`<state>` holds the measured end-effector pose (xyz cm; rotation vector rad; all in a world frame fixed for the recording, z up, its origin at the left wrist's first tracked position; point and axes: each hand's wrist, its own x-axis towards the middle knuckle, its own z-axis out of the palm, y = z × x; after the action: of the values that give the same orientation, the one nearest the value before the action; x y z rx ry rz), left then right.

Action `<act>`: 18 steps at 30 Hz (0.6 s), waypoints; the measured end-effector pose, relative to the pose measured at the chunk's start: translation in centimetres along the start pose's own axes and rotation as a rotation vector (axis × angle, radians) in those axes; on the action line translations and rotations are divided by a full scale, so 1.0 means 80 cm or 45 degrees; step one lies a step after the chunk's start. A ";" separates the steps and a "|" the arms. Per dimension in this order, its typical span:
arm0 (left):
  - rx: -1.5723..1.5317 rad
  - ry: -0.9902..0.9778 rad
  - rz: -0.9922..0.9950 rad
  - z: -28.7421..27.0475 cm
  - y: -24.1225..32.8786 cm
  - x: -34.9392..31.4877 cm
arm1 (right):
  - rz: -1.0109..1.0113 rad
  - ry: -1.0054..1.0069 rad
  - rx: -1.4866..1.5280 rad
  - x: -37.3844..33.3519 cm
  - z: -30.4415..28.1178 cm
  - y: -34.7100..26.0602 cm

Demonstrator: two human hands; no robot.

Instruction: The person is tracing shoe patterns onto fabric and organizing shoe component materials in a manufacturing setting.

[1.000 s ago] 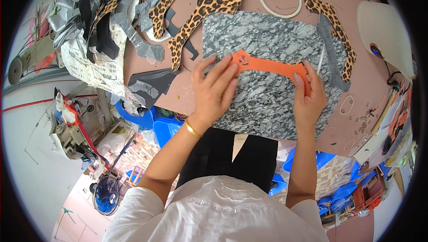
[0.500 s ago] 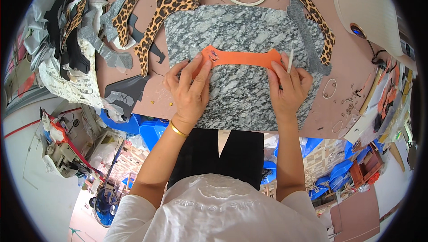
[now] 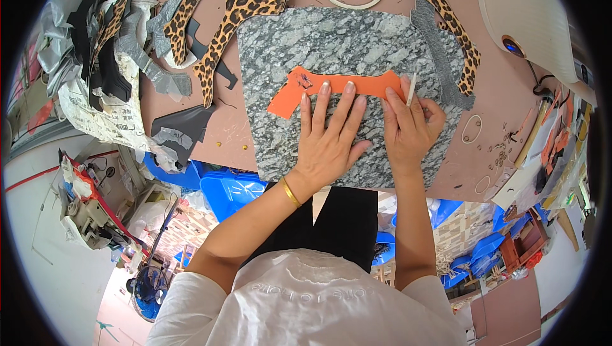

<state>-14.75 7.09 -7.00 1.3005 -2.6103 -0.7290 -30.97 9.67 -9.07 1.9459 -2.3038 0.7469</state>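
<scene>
An orange bone-shaped piece [image 3: 287, 98] lies on a grey-and-white stone slab [image 3: 274, 40], with dark scribbled marks at its left end. My left hand [image 3: 326, 143] is spread flat, its fingertips resting on the middle of the piece and holding nothing. At the right end, my right hand [image 3: 410, 130] presses its fingertips on the piece. A thin white pen-like stick [image 3: 412, 88] is tucked between the fingers of that hand and points away from me. The right end of the piece is partly hidden under those fingers.
Leopard-print strips [image 3: 239, 14] lie beyond the slab and a grey textured strip [image 3: 435, 52] overlaps its right edge. A tape roll [image 3: 349, 1] sits at the back. A cream lamp-like device [image 3: 524, 21] stands far right. Dark scraps and plastic [image 3: 172, 132] crowd the left.
My left hand has let go of the piece's left end, moved right and flattened onto its middle. The left end now lies uncovered. My right hand has barely moved.
</scene>
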 end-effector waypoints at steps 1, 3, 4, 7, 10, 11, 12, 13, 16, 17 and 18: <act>0.100 -0.028 -0.005 0.005 0.000 0.001 | -0.001 0.001 0.002 0.002 -0.004 0.001; 0.129 -0.047 -0.014 0.005 0.004 0.002 | 0.038 -0.127 0.090 0.011 -0.018 0.002; 0.156 -0.066 -0.022 0.005 0.006 0.002 | 0.039 -0.126 0.089 0.016 -0.024 0.002; 0.149 -0.050 -0.019 0.003 0.012 0.007 | 0.392 0.134 0.630 0.019 -0.042 0.007; 0.189 -0.056 -0.079 0.006 0.020 0.010 | 0.588 0.347 0.967 0.012 -0.069 0.024; 0.181 -0.057 -0.076 0.006 0.021 0.011 | 0.621 0.221 1.007 0.011 -0.081 0.028; 0.193 -0.069 -0.083 0.006 0.021 0.012 | 0.656 0.096 1.050 0.012 -0.089 0.030; 0.204 -0.080 -0.092 0.005 0.022 0.012 | 0.659 0.095 1.048 0.015 -0.089 0.030; 0.211 -0.057 -0.072 0.006 0.021 0.012 | 0.465 -0.140 0.696 0.024 -0.079 0.021; 0.214 -0.060 -0.073 0.006 0.020 0.012 | 0.520 -0.098 0.765 0.023 -0.075 0.018; 0.198 -0.064 -0.067 0.005 0.019 0.012 | 0.574 -0.058 0.839 0.022 -0.071 0.016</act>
<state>-16.55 7.28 -6.72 1.4151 -2.7304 -0.5833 -34.11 10.34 -3.92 1.6066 -2.8109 1.6968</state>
